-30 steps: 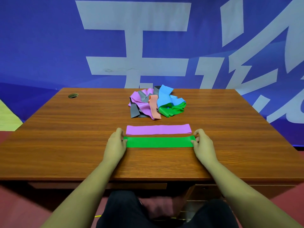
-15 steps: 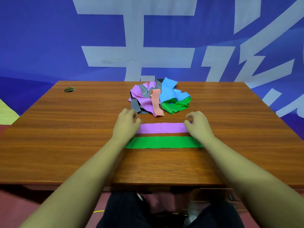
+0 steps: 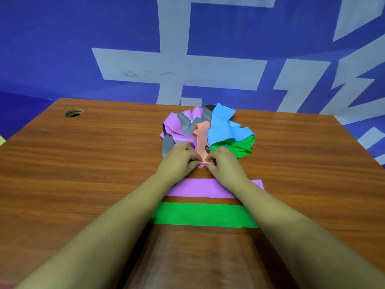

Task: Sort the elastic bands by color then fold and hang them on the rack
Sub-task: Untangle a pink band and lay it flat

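— Wooden desk (image 3: 83,163), blue banner (image 3: 62,49) behind. Where was the band?
— At the near edge of the pile (image 3: 179,128). The left hand (image 3: 179,157) pinched the near end of the salmon band (image 3: 201,138); the right hand (image 3: 224,161) pinched it too.
— Handling?
— Probably light, limp and stretchy. Best held by its ends.

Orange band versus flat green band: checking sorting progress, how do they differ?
The orange band runs away from the person over the pile; the flat green band lies crosswise, spread flat. Left hand and right hand pinch the orange band's near end; neither holds the flat green band. Both are elastic strips.
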`<state>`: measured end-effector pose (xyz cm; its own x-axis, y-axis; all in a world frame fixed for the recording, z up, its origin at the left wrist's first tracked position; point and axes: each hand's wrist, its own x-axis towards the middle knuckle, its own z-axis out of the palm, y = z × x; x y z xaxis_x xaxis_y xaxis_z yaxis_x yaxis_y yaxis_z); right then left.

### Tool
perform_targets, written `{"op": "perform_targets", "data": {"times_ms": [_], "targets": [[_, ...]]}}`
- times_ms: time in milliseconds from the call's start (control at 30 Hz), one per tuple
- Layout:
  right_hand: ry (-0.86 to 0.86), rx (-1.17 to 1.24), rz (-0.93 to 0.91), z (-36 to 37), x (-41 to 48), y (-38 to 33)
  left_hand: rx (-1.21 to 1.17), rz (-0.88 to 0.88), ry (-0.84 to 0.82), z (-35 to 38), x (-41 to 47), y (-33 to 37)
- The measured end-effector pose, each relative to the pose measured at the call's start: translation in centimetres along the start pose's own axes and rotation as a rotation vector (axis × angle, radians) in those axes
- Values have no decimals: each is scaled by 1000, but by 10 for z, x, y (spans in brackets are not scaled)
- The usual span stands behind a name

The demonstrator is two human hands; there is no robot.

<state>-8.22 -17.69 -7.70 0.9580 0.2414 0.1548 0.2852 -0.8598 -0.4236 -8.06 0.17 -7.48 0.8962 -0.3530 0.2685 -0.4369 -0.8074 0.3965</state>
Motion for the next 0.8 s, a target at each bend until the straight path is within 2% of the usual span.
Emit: {"op": "perform_targets", "data": {"times_ms": [133,200,300,467,567,667,800], "targets": [[122,60,-45,-7,4,3,-164,-53,139,7,2,-3],[184,109,-82,-21,7,-2,-245,-65,131,2,4,-1],[274,170,-156,-52,13,-17,-257,-38,136,-11,10,6],[399,262,-237,-119,15,-57,-416,-63,295,-47,25,36],[427,358,-187,-150,9,-76,-602,-43,353,-67,31,50],[449,511,-114,-172,2,-84,-765,-14,339,-89,30,62],[500,655,-84,-192,-10,-91,-856,9,330,-116,24,83]]}}
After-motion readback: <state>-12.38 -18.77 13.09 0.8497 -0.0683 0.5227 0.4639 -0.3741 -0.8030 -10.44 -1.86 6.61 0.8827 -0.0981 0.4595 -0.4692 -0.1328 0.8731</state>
